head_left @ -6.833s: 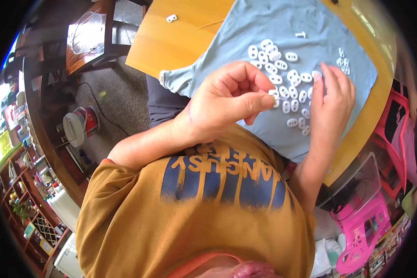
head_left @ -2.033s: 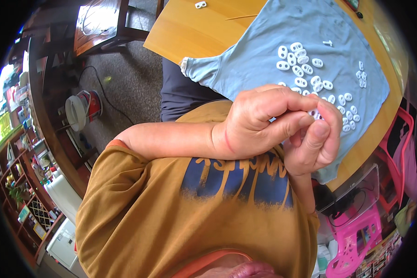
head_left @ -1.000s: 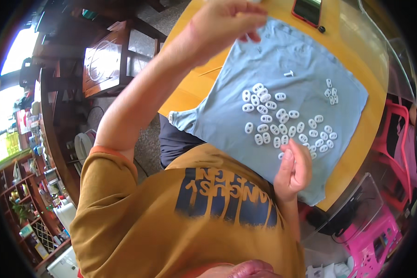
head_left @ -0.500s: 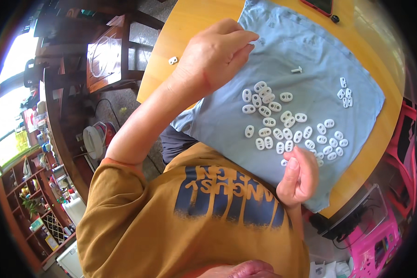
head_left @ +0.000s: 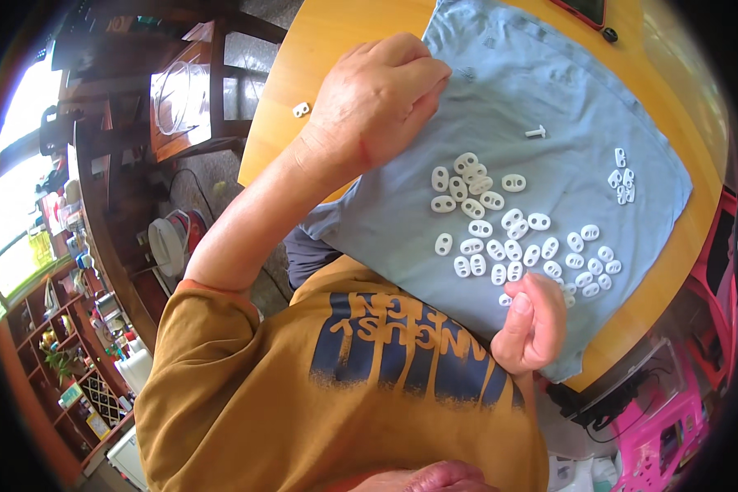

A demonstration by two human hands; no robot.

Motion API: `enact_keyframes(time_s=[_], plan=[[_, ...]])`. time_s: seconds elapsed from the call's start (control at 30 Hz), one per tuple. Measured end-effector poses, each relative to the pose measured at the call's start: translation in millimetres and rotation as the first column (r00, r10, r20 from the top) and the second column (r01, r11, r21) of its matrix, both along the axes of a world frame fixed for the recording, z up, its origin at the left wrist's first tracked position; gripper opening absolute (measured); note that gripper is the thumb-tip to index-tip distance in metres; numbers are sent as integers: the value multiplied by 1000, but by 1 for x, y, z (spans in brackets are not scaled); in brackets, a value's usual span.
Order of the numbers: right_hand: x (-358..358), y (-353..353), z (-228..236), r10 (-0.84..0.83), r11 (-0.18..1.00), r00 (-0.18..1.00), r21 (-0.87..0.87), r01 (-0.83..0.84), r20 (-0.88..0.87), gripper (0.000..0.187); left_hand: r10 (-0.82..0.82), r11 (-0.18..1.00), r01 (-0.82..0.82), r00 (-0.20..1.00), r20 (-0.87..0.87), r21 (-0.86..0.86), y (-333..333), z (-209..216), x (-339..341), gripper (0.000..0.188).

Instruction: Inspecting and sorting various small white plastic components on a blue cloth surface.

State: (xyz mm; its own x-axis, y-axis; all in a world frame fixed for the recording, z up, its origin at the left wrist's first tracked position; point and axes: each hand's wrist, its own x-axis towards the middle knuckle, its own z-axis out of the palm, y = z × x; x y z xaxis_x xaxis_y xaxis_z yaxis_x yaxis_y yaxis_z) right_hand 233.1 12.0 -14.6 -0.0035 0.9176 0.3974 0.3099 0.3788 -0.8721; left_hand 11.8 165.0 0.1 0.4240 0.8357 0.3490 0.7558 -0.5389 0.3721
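My left hand [head_left: 389,88] hovers over the far left edge of a light blue cloth [head_left: 410,205], its fingers curled down and closed. Whatever they hold, if anything, is hidden behind the knuckles. On the near side of the cloth my right hand [head_left: 533,324] is closed too, thumb against bent fingers, and I cannot make out anything in it. It is beside a loose spread of white oval plastic pieces with two holes [head_left: 471,246]. A small white T-shaped piece [head_left: 536,132] lies farther back. Several smaller white pieces [head_left: 623,180] are heaped at the right.
One white two-hole piece [head_left: 301,109] rests on the bare wood of the yellow table [head_left: 279,148], left of my left hand. A dark phone with a red edge [head_left: 586,10] and a small black object [head_left: 609,35] are at the back. A pink plastic stool [head_left: 664,443] stands at the lower right.
The fingers of my left hand have curled in more, with the hand almost in the same place. My right hand keeps its closed shape. The whole view has shifted slightly.
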Motion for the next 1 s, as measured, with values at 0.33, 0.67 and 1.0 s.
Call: enact_keyframes(time_s=[0.33,0.67,1.0], plan=[[-3,-2,0,-17,999,1000,-29,17,-3,20,-32,998,34,999,-37,51,14,-12,1,14],[-2,0,2,-23,1000,1000,-20,23,-8,21,-187,975,210,950,-249,70,26,-2,0,6],[-4,-1,4,-30,1000,1000,-8,30,-5,21,-139,983,167,950,-281,75,25,3,-2,10]])
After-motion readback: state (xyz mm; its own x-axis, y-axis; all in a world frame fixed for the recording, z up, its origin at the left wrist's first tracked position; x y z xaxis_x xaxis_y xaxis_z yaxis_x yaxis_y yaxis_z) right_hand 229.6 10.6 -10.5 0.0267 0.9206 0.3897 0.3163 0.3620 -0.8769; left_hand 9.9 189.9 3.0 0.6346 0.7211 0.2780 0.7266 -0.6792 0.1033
